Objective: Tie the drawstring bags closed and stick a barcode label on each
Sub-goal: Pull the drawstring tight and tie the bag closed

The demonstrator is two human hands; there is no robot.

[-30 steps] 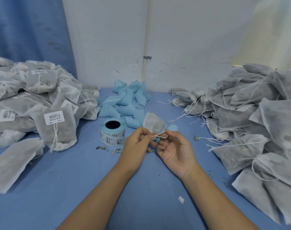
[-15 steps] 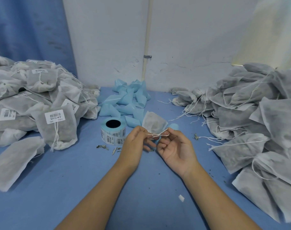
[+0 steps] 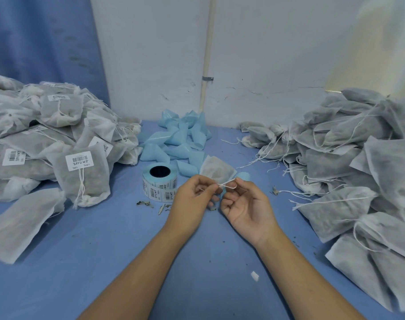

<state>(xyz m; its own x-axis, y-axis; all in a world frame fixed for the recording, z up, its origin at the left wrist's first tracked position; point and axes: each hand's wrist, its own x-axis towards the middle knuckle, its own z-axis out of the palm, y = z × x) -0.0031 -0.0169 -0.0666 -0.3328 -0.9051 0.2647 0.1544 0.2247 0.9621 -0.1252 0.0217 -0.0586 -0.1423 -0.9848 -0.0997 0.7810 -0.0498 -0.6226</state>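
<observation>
- Left of the label roll (image 3: 160,182): labelled bags (image 3: 82,175), heaped.
- Just right of it: left hand (image 3: 192,202) pinching the drawstring (image 3: 228,184).
- Further right: right hand (image 3: 245,206), palm up, pinching the same drawstring, small bag (image 3: 216,170) just behind.
- Farthest right: unlabelled bags (image 3: 349,158), piled.

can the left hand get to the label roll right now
Probably yes. The label roll stands just beside the left hand, on its outer side, with nothing between them. But that hand's grip is on the drawstring, so it would have to let go first.
</observation>
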